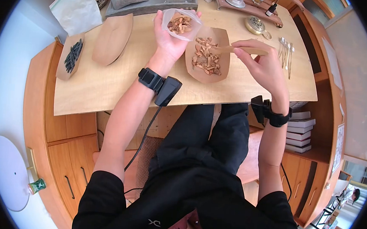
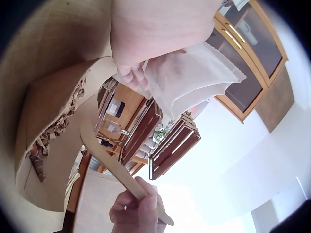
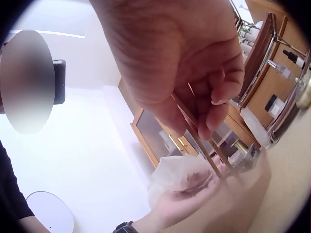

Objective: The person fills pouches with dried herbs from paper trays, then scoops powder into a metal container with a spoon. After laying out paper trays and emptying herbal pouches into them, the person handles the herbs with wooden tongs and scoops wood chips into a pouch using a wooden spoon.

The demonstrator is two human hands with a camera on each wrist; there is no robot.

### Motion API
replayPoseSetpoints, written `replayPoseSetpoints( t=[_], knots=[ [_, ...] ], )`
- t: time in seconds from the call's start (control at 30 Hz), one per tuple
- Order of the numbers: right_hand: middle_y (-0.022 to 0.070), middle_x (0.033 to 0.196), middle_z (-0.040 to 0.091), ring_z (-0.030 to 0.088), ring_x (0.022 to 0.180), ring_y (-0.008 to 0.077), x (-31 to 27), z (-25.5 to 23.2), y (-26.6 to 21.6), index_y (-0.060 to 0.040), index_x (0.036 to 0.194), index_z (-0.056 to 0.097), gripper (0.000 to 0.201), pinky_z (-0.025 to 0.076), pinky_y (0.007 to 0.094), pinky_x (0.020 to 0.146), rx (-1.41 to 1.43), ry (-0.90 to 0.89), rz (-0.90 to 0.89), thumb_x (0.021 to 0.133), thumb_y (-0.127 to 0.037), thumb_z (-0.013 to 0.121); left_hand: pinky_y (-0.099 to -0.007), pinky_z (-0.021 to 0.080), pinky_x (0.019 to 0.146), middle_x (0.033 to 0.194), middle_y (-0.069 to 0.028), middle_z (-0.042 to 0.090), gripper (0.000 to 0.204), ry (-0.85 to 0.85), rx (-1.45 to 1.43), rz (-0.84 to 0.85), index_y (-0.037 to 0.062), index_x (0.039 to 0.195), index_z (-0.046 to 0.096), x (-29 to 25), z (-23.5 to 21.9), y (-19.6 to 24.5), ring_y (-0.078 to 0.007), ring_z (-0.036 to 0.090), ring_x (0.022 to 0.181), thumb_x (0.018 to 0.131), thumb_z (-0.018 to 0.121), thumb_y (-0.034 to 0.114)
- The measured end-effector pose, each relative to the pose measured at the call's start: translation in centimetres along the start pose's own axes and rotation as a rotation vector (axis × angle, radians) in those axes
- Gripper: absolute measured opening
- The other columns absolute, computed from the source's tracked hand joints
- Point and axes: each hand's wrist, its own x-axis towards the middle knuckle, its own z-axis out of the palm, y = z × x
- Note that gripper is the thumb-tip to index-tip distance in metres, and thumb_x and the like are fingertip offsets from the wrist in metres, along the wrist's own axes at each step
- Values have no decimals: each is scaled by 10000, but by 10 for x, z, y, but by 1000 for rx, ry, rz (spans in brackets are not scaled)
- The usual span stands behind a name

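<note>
My left hand (image 1: 171,45) holds a translucent white bag (image 2: 189,77) from beneath, thumb on one side and fingertips on the other. Its mouth is spread, and brown wood chips (image 1: 180,24) show inside. My right hand (image 1: 261,64) pinches a light wooden scoop (image 2: 114,165) by its handle. The scoop's broad end lies over a brown paper tray (image 1: 207,76), right at more chips (image 1: 206,58) heaped there. In the right wrist view, thumb and fingertips (image 3: 206,128) close on the handle.
At the left, another paper tray (image 1: 62,73) holds dark sticks (image 1: 73,55), with a brown oval piece (image 1: 112,41) beside it. Behind stand a white pouch (image 1: 78,11) and a grey tray (image 1: 156,9). A brass pot (image 1: 254,25) and slim metal tools (image 1: 286,53) lie to the right.
</note>
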Motion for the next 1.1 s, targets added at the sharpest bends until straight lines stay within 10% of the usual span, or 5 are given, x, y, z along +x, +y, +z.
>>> replayPoseSetpoints(
  t=[1.1],
  knots=[
    [171, 827, 704, 603, 586, 263, -15, 9, -8, -7, 949, 728, 175, 487, 331, 581, -21, -118, -40, 864, -148, 666, -509, 323, 1137, 1418, -289, 397, 771, -4, 5, 3, -62, 1381, 363, -2, 3, 1, -417, 370, 1355, 897, 542, 511]
  ],
)
